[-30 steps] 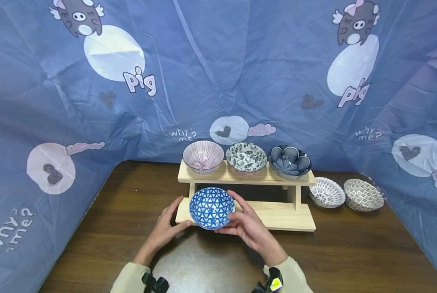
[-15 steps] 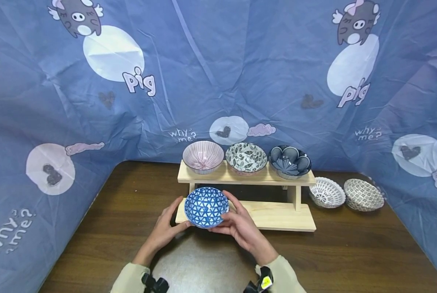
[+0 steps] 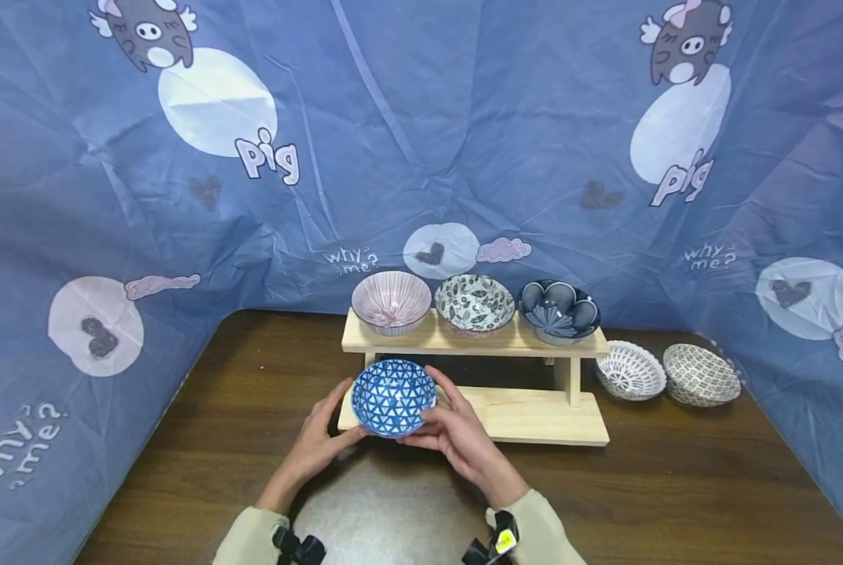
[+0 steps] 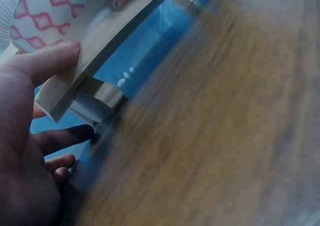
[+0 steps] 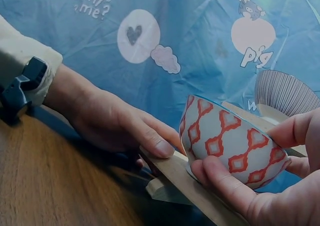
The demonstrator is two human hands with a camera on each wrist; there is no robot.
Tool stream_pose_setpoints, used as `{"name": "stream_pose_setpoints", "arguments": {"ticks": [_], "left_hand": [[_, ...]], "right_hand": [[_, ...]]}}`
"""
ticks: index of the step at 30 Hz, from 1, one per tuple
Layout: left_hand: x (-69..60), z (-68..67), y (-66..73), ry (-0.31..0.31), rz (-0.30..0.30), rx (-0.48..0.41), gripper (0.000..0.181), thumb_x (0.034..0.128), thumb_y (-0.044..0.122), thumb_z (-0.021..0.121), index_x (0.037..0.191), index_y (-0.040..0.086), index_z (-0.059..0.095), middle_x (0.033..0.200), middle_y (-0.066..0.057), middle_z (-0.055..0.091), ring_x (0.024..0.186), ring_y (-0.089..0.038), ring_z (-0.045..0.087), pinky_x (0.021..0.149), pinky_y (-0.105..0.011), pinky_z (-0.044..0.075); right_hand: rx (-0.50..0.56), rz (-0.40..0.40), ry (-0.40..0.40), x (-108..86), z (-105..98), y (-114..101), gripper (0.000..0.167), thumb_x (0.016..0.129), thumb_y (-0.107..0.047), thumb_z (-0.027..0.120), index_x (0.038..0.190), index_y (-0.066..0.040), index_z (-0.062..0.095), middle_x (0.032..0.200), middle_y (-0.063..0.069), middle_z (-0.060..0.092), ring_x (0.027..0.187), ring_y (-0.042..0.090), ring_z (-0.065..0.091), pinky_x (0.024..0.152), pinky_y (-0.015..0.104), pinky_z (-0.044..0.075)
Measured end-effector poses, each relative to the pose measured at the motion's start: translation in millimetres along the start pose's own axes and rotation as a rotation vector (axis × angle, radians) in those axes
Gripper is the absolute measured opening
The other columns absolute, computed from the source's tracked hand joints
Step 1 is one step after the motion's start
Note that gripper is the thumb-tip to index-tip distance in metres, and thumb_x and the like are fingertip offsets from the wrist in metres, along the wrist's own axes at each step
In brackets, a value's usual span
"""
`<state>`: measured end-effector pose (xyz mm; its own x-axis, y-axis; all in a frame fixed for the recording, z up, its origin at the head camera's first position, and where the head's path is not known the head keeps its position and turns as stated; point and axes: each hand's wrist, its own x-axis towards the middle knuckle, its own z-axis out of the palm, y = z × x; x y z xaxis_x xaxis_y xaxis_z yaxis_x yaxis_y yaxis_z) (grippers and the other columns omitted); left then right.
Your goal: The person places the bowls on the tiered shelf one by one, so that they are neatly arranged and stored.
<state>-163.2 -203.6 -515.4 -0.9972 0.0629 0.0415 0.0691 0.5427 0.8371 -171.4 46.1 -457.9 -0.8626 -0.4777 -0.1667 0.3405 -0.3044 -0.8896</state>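
Observation:
A bowl (image 3: 393, 398) with blue and white triangles inside is above the left part of the stand's lower shelf. Red-orange diamonds mark its white outside (image 5: 230, 146) in the right wrist view. My right hand (image 3: 464, 439) holds it from the right, fingers at the rim and lower side. The bowl tilts; its foot is close to the board, though contact is unclear. My left hand (image 3: 315, 439) grips the left end of the lower shelf of the wooden stand (image 3: 534, 416), thumb on the board (image 4: 65, 85), fingers beyond and below it.
Along the upper shelf stand a pink-striped bowl (image 3: 392, 302), a leaf-patterned bowl (image 3: 475, 304) and a dark blue bowl (image 3: 559, 311). A white patterned bowl (image 3: 630, 370) and a grey-brown patterned bowl (image 3: 702, 375) lie right of the stand on the brown table (image 3: 676, 486). A blue printed cloth (image 3: 464, 118) surrounds it.
My right hand has carried the blue triangle bowl leftward along the lower shelf, closer to my left hand. The left hand has stayed at the shelf's end.

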Motion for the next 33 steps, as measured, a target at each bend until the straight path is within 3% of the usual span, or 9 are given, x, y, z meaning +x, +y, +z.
{"name": "stream_pose_setpoints", "arguments": {"ticks": [11, 20, 29, 33], "left_hand": [[1.3, 0.8, -2.5, 0.008, 0.034, 0.01, 0.088, 0.0842, 0.037, 0.077, 0.156, 0.015, 0.032, 0.159, -0.018, 0.04, 0.146, -0.047, 0.034, 0.112, -0.072, 0.027], [0.9, -0.8, 0.6, -0.013, -0.019, 0.009, 0.089, 0.0852, 0.039, 0.075, 0.158, 0.017, 0.029, 0.16, -0.02, 0.035, 0.148, -0.046, 0.03, 0.114, -0.072, 0.024], [1.3, -1.3, 1.5, -0.014, -0.039, 0.013, 0.091, 0.0851, 0.041, 0.075, 0.159, 0.015, 0.027, 0.16, -0.022, 0.034, 0.148, -0.049, 0.028, 0.114, -0.074, 0.023], [1.5, -0.9, 1.3, -0.025, -0.052, 0.006, 0.091, 0.0856, 0.043, 0.074, 0.159, 0.017, 0.026, 0.161, -0.02, 0.032, 0.149, -0.048, 0.026, 0.115, -0.074, 0.021]], "right_hand": [[0.003, 0.008, 0.001, 4.5, 3.8, 0.4, 0.084, 0.089, 0.004, 0.045, 0.161, -0.022, 0.01, 0.158, 0.035, 0.026, 0.097, 0.028, 0.073, 0.095, 0.053, 0.055], [0.011, 0.018, -0.005, 6.9, 6.3, 0.2, 0.083, 0.091, 0.003, 0.044, 0.161, -0.024, 0.009, 0.157, 0.036, 0.027, 0.096, 0.027, 0.073, 0.095, 0.054, 0.055], [-0.041, 0.069, -0.035, 6.8, 4.8, -1.2, 0.08, 0.097, -0.007, 0.045, 0.161, -0.031, 0.003, 0.16, 0.029, 0.023, 0.095, 0.029, 0.073, 0.08, 0.046, 0.061], [-0.089, 0.083, -0.009, 5.0, 4.5, -1.6, 0.079, 0.098, -0.012, 0.047, 0.16, -0.034, 0.005, 0.159, 0.029, 0.027, 0.097, 0.029, 0.073, 0.078, 0.046, 0.062]]}}
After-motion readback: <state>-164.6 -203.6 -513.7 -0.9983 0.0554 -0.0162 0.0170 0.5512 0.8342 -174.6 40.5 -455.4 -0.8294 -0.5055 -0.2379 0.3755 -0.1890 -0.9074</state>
